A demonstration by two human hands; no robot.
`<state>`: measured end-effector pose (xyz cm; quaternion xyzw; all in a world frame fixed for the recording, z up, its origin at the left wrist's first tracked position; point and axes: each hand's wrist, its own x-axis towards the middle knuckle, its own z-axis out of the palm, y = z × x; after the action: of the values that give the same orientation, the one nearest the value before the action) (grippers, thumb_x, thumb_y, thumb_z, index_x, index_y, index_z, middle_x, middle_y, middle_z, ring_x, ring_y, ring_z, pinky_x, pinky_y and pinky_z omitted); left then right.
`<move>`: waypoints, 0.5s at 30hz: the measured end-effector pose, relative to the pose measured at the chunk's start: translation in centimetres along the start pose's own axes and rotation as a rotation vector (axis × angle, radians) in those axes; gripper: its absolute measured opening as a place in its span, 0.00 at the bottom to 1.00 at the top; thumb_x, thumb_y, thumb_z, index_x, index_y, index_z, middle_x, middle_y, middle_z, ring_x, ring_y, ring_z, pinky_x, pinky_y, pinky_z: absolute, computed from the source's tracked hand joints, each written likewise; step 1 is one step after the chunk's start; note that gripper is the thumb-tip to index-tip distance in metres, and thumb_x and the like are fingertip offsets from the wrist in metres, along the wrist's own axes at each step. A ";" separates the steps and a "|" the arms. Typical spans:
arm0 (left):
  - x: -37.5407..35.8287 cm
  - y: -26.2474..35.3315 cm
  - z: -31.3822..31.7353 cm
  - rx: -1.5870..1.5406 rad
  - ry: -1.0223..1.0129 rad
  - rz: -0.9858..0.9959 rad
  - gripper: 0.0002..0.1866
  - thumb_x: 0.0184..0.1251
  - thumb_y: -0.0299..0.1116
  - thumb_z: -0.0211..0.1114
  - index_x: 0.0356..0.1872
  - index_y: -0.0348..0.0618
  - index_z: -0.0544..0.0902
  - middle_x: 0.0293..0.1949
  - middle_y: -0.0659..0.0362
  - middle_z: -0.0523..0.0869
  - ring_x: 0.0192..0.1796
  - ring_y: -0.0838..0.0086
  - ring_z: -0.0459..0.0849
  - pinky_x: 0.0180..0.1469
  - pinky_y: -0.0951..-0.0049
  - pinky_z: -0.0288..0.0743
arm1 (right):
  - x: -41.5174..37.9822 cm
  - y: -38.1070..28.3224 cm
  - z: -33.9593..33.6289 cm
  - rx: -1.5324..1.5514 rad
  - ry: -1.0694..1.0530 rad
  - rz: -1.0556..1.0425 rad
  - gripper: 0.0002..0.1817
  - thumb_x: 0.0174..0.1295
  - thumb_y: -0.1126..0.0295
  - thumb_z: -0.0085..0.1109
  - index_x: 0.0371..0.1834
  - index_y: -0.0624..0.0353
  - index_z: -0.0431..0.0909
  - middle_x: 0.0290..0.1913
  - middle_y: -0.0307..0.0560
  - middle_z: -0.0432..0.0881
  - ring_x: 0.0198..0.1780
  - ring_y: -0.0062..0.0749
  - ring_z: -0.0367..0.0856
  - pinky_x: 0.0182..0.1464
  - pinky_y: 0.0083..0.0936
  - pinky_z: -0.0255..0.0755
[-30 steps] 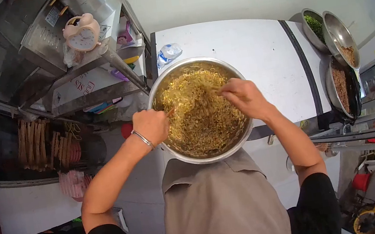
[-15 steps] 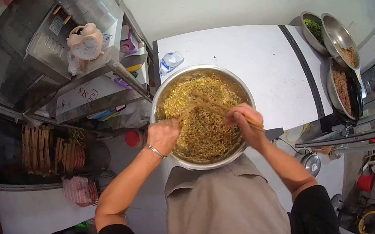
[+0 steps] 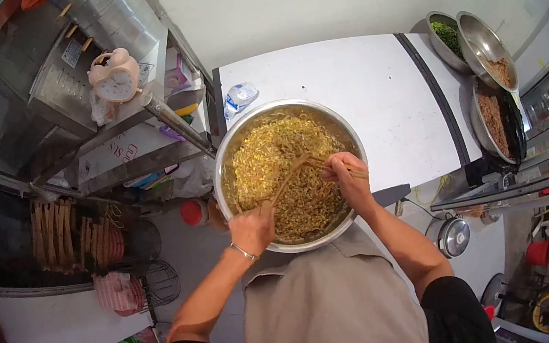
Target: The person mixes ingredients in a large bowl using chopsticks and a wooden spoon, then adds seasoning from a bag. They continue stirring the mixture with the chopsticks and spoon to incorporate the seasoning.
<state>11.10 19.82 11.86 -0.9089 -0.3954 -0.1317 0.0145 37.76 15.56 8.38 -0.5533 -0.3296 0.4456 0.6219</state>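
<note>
Sticks (image 3: pixel 287 181) converge between left hand (image 3: pixel 253 231) and right hand (image 3: pixel 350 178); we note each one's fingers curled around wood. Beneath both, we see a metal bowl (image 3: pixel 349 140) of chopped food (image 3: pixel 255 157).

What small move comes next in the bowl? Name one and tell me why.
Probably lift some brown food with the wooden sticks and turn it onto the yellow food. The left hand and right hand both grip sticks reaching into the bowl, and the colours look uneven: yellow mostly on the far left, brown toward the near right.
</note>
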 end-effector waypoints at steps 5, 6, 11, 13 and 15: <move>0.3 -1.9 -1.2 0.091 0.074 -0.066 0.07 0.62 0.36 0.67 0.36 0.45 0.83 0.17 0.60 0.81 0.19 0.66 0.82 0.19 0.64 0.73 | -1.3 -4.6 -2.0 -0.345 -0.171 -0.178 0.12 0.73 0.68 0.51 0.36 0.66 0.80 0.33 0.43 0.80 0.37 0.25 0.84 0.39 0.22 0.79; 0.6 -2.0 -1.8 0.099 0.110 -0.063 0.07 0.63 0.36 0.67 0.36 0.45 0.83 0.16 0.60 0.81 0.18 0.66 0.82 0.20 0.64 0.73 | -1.8 -5.7 -1.7 -0.368 -0.158 -0.243 0.12 0.73 0.69 0.51 0.36 0.66 0.80 0.33 0.44 0.80 0.37 0.26 0.84 0.39 0.22 0.79; 0.8 -2.9 1.9 -0.664 -0.155 -0.378 0.15 0.71 0.41 0.60 0.37 0.39 0.87 0.12 0.60 0.71 0.14 0.78 0.73 0.17 0.72 0.62 | -3.6 -5.0 0.4 -0.132 -0.160 -0.312 0.14 0.75 0.66 0.50 0.43 0.68 0.80 0.40 0.49 0.82 0.38 0.28 0.85 0.42 0.25 0.81; 1.7 -2.8 0.3 -1.235 -0.373 -0.749 0.17 0.74 0.40 0.58 0.37 0.36 0.87 0.12 0.64 0.69 0.14 0.82 0.67 0.16 0.75 0.57 | -4.1 -2.7 1.3 0.040 -0.205 -0.203 0.13 0.74 0.69 0.49 0.42 0.67 0.81 0.37 0.48 0.82 0.38 0.29 0.84 0.44 0.24 0.80; 1.4 -2.5 -1.3 -1.515 -0.512 -0.942 0.18 0.75 0.40 0.57 0.36 0.35 0.87 0.12 0.67 0.69 0.14 0.85 0.64 0.15 0.78 0.52 | -2.7 0.6 -0.4 -0.244 -0.197 -0.273 0.12 0.75 0.71 0.48 0.42 0.68 0.81 0.40 0.47 0.82 0.41 0.29 0.85 0.48 0.24 0.80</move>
<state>9.92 22.38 13.23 -0.4228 -0.5233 -0.1426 -0.7260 37.00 12.96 7.99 -0.5284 -0.5121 0.3658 0.5698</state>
